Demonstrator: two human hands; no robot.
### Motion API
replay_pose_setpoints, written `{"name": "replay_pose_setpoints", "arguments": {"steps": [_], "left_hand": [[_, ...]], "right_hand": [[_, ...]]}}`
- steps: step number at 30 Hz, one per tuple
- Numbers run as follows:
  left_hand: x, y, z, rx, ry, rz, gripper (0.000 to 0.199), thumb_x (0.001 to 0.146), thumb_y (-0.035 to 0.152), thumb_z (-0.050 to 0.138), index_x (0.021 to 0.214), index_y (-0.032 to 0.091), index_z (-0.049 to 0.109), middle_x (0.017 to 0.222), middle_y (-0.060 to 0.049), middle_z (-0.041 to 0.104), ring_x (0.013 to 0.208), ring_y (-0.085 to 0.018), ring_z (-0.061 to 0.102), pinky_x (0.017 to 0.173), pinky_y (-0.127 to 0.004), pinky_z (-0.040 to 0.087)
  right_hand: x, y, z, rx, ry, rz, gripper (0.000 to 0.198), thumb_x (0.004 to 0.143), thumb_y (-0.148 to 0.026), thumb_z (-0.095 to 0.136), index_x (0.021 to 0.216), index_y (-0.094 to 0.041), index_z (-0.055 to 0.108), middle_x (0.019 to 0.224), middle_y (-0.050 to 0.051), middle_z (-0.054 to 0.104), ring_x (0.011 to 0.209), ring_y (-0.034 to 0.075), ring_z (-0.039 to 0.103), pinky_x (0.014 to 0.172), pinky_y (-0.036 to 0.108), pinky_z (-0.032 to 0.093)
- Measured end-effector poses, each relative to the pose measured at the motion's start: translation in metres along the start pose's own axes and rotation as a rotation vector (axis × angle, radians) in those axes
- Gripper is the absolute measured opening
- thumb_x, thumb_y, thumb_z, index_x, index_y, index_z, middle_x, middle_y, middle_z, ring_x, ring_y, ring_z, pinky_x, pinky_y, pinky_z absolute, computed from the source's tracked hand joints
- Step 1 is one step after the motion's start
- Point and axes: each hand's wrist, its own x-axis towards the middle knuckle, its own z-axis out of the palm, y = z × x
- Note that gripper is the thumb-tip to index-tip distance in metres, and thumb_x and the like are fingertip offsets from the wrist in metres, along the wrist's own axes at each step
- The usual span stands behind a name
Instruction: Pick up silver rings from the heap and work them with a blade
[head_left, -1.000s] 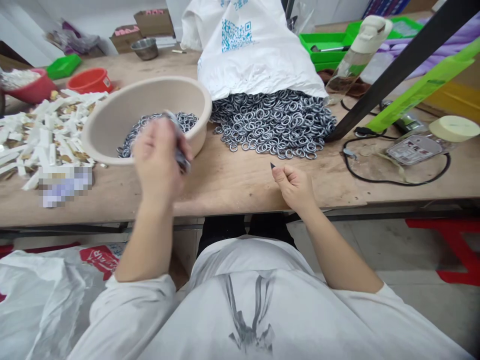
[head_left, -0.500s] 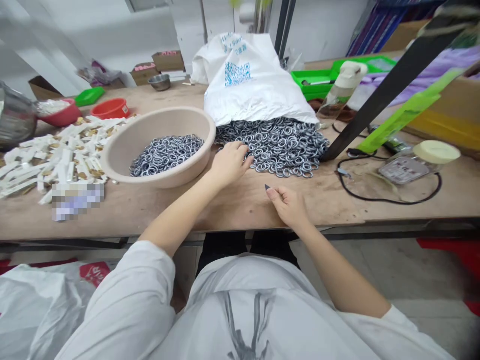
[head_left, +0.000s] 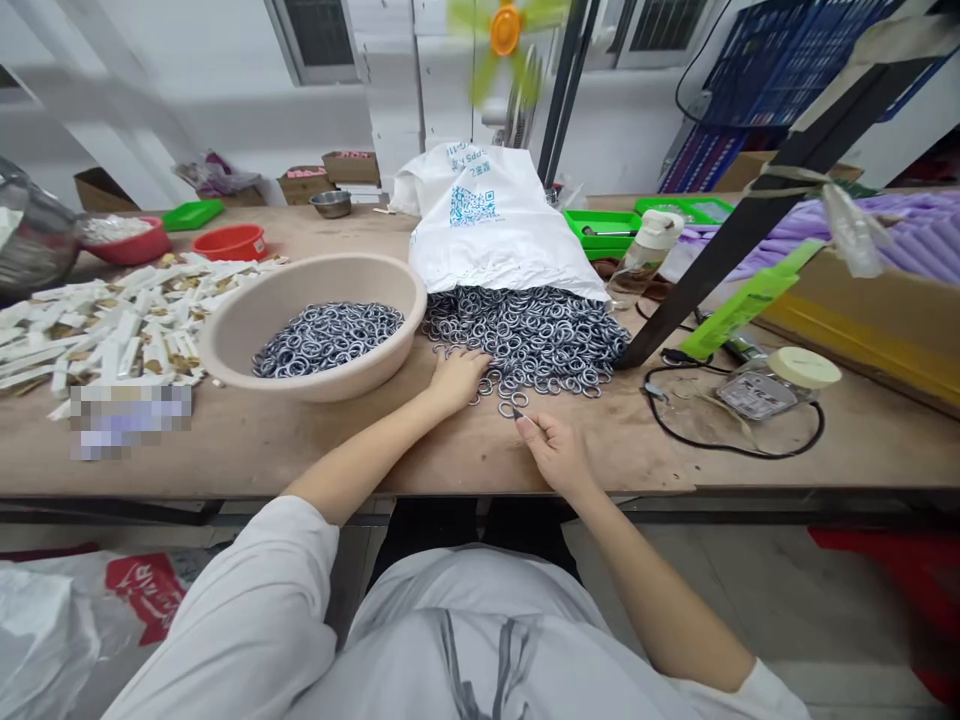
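Observation:
My left hand point(head_left: 459, 382) lies palm down at the near left edge of a heap of grey metal-looking rings point(head_left: 540, 335), fingers stretched out and touching the rings. Between thumb and fingers of my right hand point(head_left: 556, 452) a small dark pointed tool point(head_left: 518, 413) is pinched; its kind is not clear. Its tip is at a couple of loose rings point(head_left: 507, 409) in front of the heap. The rings spill from the mouth of a white printed sack point(head_left: 502, 245). Left of my left hand stands a beige basin point(head_left: 225, 345) with many more rings inside.
White strips point(head_left: 112, 330) cover the table's left side, near a red bowl point(head_left: 229, 243). A slanted dark post point(head_left: 705, 230) rises right of the heap. Beyond it are a lidded jar point(head_left: 772, 385), a black cord point(head_left: 735, 450) and a green fan point(head_left: 739, 305).
The view has tilted up. My left hand has drawn some rings toward the front edge of the heap. My right hand has brought the pointed tool up to the loose rings.

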Motion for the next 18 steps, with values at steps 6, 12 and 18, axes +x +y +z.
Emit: {"name": "replay_pose_setpoints", "arguments": {"steps": [6,12,18], "left_hand": [[0.005,-0.005,-0.013,-0.104,0.142,0.007,0.030,0.097,0.030,0.049,0.107,0.020,0.075,0.108,-0.012,0.077,0.106,-0.028,0.065,0.107,-0.045,0.038],[-0.025,0.005,-0.025,-0.475,0.192,-0.081,0.023,0.092,0.032,0.052,0.086,0.018,0.070,0.075,-0.004,0.070,0.070,-0.019,0.060,0.071,-0.031,0.044],[-0.078,0.027,-0.016,-0.968,0.075,-0.028,0.024,0.090,0.037,0.059,0.080,0.017,0.067,0.074,0.000,0.066,0.070,-0.014,0.057,0.069,-0.026,0.044]], "right_hand": [[-0.002,0.005,0.000,0.046,0.008,0.006,0.045,0.094,-0.059,0.049,0.085,-0.021,0.071,0.058,-0.002,0.055,0.058,0.017,0.052,0.059,0.029,0.034],[0.006,0.002,-0.001,0.253,0.069,0.060,0.040,0.089,-0.058,0.057,0.081,-0.020,0.067,0.065,-0.001,0.058,0.065,0.017,0.053,0.065,0.030,0.039],[0.021,-0.023,0.008,0.666,0.036,0.052,0.040,0.076,-0.058,0.076,0.086,-0.021,0.067,0.082,0.001,0.068,0.078,0.016,0.059,0.077,0.030,0.048]]}}
